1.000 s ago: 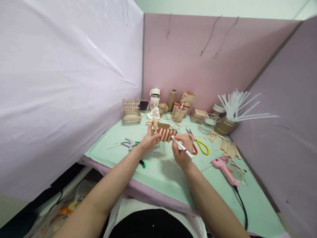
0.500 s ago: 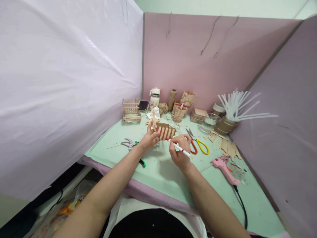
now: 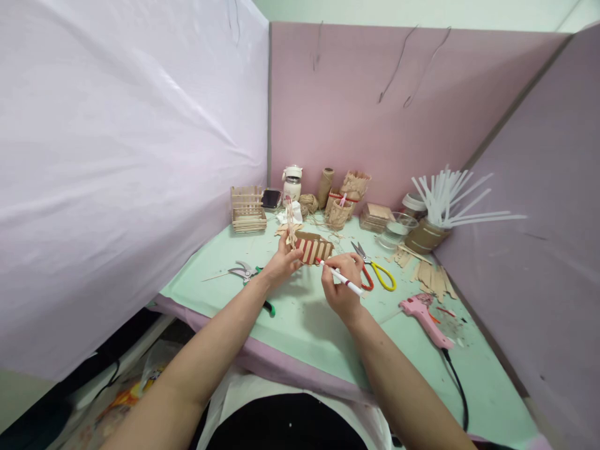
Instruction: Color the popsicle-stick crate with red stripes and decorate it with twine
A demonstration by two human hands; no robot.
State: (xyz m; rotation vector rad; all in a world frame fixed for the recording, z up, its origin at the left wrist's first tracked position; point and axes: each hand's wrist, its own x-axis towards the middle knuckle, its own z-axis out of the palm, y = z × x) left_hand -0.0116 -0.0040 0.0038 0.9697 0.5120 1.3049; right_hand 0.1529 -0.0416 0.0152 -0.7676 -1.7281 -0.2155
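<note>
My left hand (image 3: 282, 262) is closed around one end of a small craft-stick piece (image 3: 315, 251) with a striped face, held up above the table. Some of its stripes are coloured red, others are bare wood or brown. In my right hand (image 3: 344, 284) is a white marker (image 3: 345, 282) with a red tip, gripped like a pen. The tip meets, or nearly meets, the lower part of the striped face. Scissors (image 3: 375, 267) with red and yellow handles lie just right of my right hand. Green-handled pruning shears (image 3: 246, 271) lie partly hidden by my left forearm.
A pink glue gun (image 3: 427, 322) with a black cord lies at right. Behind it are loose wooden sticks (image 3: 434, 280), a clear bowl (image 3: 397, 230) and a pot of white glue sticks (image 3: 426, 236). A slatted stick rack (image 3: 249, 219), a jar and twine stand at the back.
The marker tip has shifted slightly up and right along the striped face, my right hand moving with it. My left hand keeps its hold on the piece.
</note>
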